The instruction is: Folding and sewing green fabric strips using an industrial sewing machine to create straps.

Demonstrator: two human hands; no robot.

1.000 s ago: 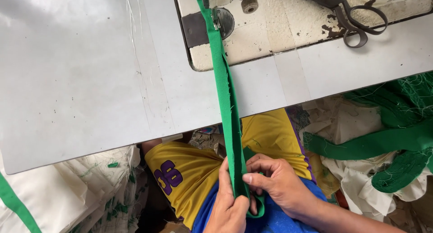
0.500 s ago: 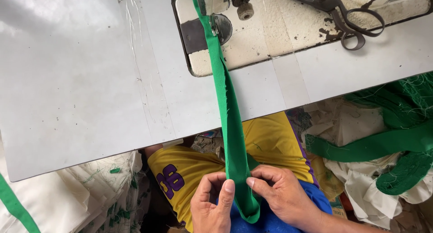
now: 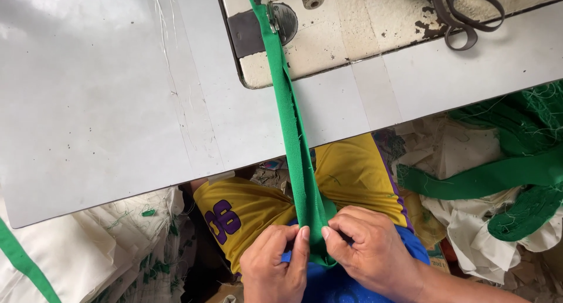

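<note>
A long green fabric strip (image 3: 291, 127) runs from the sewing machine's needle area (image 3: 271, 12) down over the table edge into my lap. My left hand (image 3: 274, 268) pinches the strip's left edge with fingertips near the bottom. My right hand (image 3: 369, 250) pinches the right edge beside it; the two sets of fingertips almost touch. The strip's lower end is folded between them. Yellow shorts with purple trim (image 3: 346, 177) lie under the hands.
The grey sewing table (image 3: 105, 92) fills the upper left. The worn cream machine bed (image 3: 363, 27) carries dark scissors (image 3: 463, 15) at top right. Green strips and netting (image 3: 516, 162) pile at right over white cloth. White cloth (image 3: 88, 256) lies lower left.
Both hands shifted slightly lower and closer together on the strip; the left hand turned so its fingertips now pinch the strip edge next to the right hand's.
</note>
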